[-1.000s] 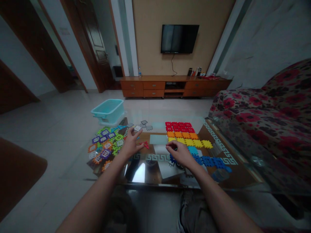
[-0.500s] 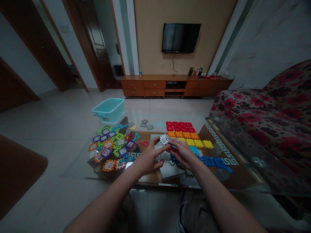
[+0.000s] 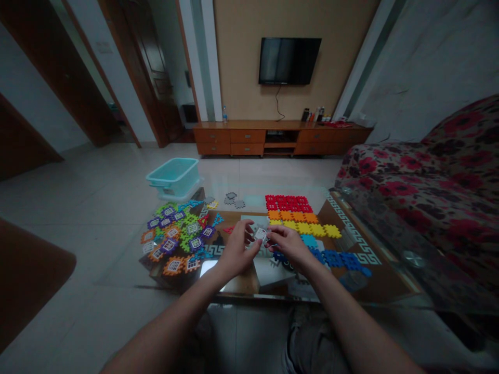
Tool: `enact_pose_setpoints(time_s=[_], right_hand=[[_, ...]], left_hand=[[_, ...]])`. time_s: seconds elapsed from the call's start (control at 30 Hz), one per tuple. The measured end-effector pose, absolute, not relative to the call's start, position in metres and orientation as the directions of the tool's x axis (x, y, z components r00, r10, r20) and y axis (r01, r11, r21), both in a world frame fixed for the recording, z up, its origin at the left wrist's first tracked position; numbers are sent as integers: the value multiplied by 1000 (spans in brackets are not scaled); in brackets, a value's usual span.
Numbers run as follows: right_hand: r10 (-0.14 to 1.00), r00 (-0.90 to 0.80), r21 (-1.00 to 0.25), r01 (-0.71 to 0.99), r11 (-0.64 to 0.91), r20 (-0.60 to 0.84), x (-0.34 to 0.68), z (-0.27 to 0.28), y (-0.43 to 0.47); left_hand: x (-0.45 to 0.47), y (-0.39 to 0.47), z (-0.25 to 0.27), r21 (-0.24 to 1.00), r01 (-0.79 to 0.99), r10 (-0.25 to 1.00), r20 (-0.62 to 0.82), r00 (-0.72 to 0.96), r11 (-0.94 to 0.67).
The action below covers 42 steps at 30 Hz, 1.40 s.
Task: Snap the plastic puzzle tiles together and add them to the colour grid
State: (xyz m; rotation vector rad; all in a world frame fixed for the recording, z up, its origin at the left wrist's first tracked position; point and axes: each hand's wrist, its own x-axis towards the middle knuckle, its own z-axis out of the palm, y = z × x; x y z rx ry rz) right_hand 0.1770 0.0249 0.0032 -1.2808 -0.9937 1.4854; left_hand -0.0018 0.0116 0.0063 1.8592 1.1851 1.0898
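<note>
Between my two hands, above the glass table [image 3: 234, 288], is a small white window-patterned tile [image 3: 261, 234]. My left hand [image 3: 238, 249] grips its left side, thumb against the lower edge. The fingertips of my right hand [image 3: 288, 243] pinch its right side. Beyond my right hand lie rows of interlocking tiles: red [image 3: 287, 203], orange [image 3: 298, 216], yellow [image 3: 315, 229] and blue [image 3: 339, 258], with a light blue tile [image 3: 310, 240] partly behind the hand. Left of my left hand spreads a loose pile of purple [image 3: 169, 245], green and orange tiles [image 3: 173, 266], several with white window inserts.
Grey tiles [image 3: 231, 197] lie near the table's far edge. A turquoise plastic bin [image 3: 175, 176] stands beyond the far left corner. A floral sofa [image 3: 424, 192] is on the right, and a wooden TV cabinet [image 3: 247, 136] stands against the far wall.
The white tile has come down slightly and tilted. My left fingers, spread before, have closed in around it, and my right hand has shifted a little with it.
</note>
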Motion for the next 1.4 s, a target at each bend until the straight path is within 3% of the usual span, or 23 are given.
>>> enact_pose_setpoints(time_s=[0.1,0.2,0.33,0.47,0.63,0.77,0.83,0.93,1.03,1.1,1.27,1.4], right_hand=[[963,-94,-964,-63,-259,-252,176,7,22],[961,-119,-967,-27,-254,-249,175,10,20],[957,-145,-967,-16,-256,-251,175,9,20],[955,-135,-962,-38,-271,-264,174,6,21],[957,-187,-975,12,-223,-221,174,3,21],[967,-165,-980,70,-187,-196,177,-2,23],[972,-135,-977,116,-178,-193,178,-3,25],[975,-99,-970,165,-179,-197,179,-2,25],[978,-79,-968,182,-175,-192,178,2,25],[981,-69,-969,185,-166,-181,177,5,24],[984,-81,-975,173,-140,-156,177,9,22],[986,-85,-978,164,-129,-144,178,8,22]], left_hand=[[1,16,-2,947,273,980,131,152,-169],[0,22,-8,989,140,983,21,184,-47],[-2,25,-9,998,5,952,-57,302,58],[-1,25,-9,993,-56,961,-85,264,104],[-2,25,-10,995,-20,951,-86,297,96],[-19,37,-8,971,231,963,-13,271,-52],[-37,47,-9,863,474,982,118,146,-174],[-73,61,-13,547,810,954,295,53,-214],[-107,68,-20,285,954,942,336,-6,-96],[-123,70,-24,175,985,946,318,-65,9],[-146,71,-37,51,979,944,259,-205,199],[-154,76,-48,34,977,956,202,-212,210]])
